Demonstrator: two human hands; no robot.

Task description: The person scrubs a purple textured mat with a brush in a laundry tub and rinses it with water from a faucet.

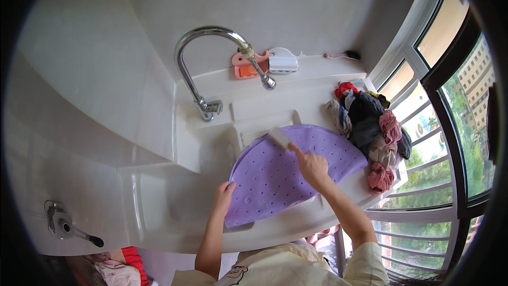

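A purple perforated rubber mat (274, 178), folded into a half round, lies across the washboard part of a white laundry sink (151, 206). My left hand (225, 195) grips the mat's left edge between thumb and fingers. Held in my right hand (311, 165) is a pale scrubbing brush (280, 138), which rests on the mat near its upper left edge. The index finger lies along the end of the brush. The brush's bristles are hidden from view.
A curved chrome faucet (210, 31) rises behind the basin. Crumpled clothes (367, 123) lie at the right by the window. On the back ledge are a pink whale-shaped holder (248, 65), a white one (282, 61) and a dark-headed brush (351, 55). A crank device (65, 226) is at left.
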